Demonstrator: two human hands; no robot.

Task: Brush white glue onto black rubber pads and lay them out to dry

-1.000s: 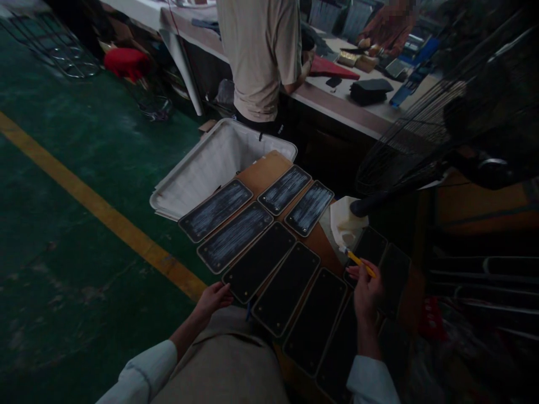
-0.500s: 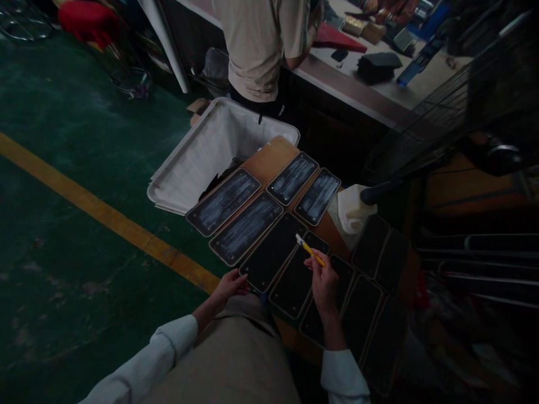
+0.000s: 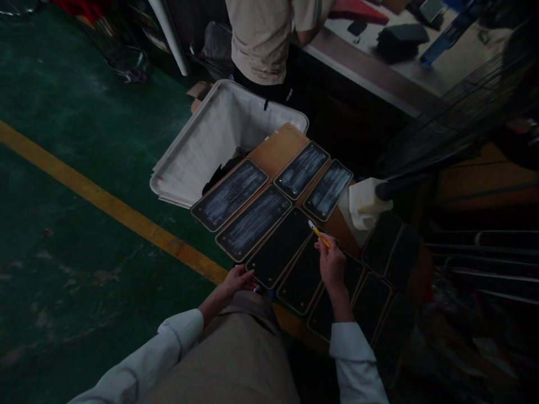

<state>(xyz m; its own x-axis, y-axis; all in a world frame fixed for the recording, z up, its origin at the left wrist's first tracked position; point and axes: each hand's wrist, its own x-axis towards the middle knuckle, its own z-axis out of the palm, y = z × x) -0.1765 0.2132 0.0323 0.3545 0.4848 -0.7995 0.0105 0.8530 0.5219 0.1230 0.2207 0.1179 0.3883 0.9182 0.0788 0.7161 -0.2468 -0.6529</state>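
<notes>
Several dark rectangular panels lie side by side on a brown board in front of me. Some far ones, like the panel, are streaked with whitish smears; the near ones, like the panel, are plain black. My right hand is closed on a small yellow-handled brush, its white tip over the top corner of a black panel. My left hand rests on the near edge of the board beside the lowest corner of that black panel, fingers curled against it.
A white lined bin stands just behind the board. A white container sits at the board's right edge. A person in a beige shirt stands at a long workbench. A fan's wire guard looms right. Green floor with a yellow line lies left.
My right hand has carried the brush from the right side of the board leftward and up to the black panels in the middle. My left hand has stayed at the board's near edge.
</notes>
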